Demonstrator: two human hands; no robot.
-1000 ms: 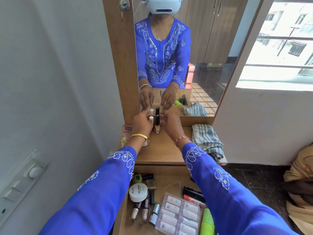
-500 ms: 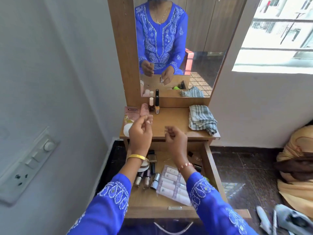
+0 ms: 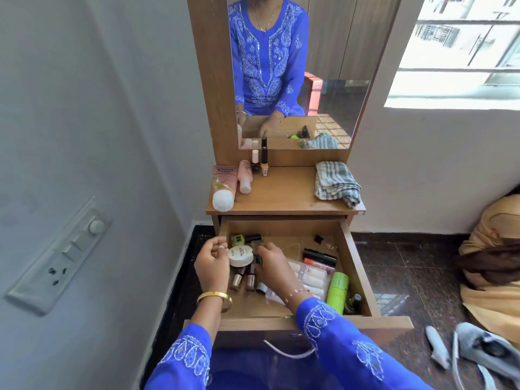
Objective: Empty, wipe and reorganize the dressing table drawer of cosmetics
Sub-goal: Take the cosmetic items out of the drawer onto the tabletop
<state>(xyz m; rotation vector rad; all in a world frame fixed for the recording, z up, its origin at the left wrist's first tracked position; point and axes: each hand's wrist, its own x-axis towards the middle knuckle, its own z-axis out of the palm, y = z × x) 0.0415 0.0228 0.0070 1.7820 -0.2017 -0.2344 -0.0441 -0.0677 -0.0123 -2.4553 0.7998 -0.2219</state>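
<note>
The drawer (image 3: 354, 266) of the dressing table is being seen pulled fully out, below the table top (image 3: 284, 192). Many cosmetics are being kept inside it: a white round jar (image 3: 240, 256) near the left back part, a green tube (image 3: 238, 239) behind the jar, two small nail polish bottles (image 3: 243, 280) standing in front of the jar, a clear packet of pale pieces (image 3: 309, 277) in the middle, a lime green bottle (image 3: 337, 288) lying near the right wall, and some dark and red sticks (image 3: 319, 258) behind it.

A small dark item (image 3: 258, 259) just beside the white jar is being pinched by the fingers of the right hand (image 3: 274, 266), which is being held low inside the drawer. The left hand (image 3: 211, 263) is being held over the left edge of the drawer with fingers curled; it cannot be told if something is being held in it. A gold bangle (image 3: 214, 298) is being worn on the left wrist.

On the table top, two pink tubes (image 3: 225, 184) are lying at the left side, and two small bottles (image 3: 260, 164) are standing just beside them, against the mirror (image 3: 323, 66). A striped folded cloth (image 3: 336, 182) is lying at the right side of the top. In the mirror, a person in a blue embroidered dress is being reflected. A switch board (image 3: 62, 257) is fixed on the left wall.
</note>
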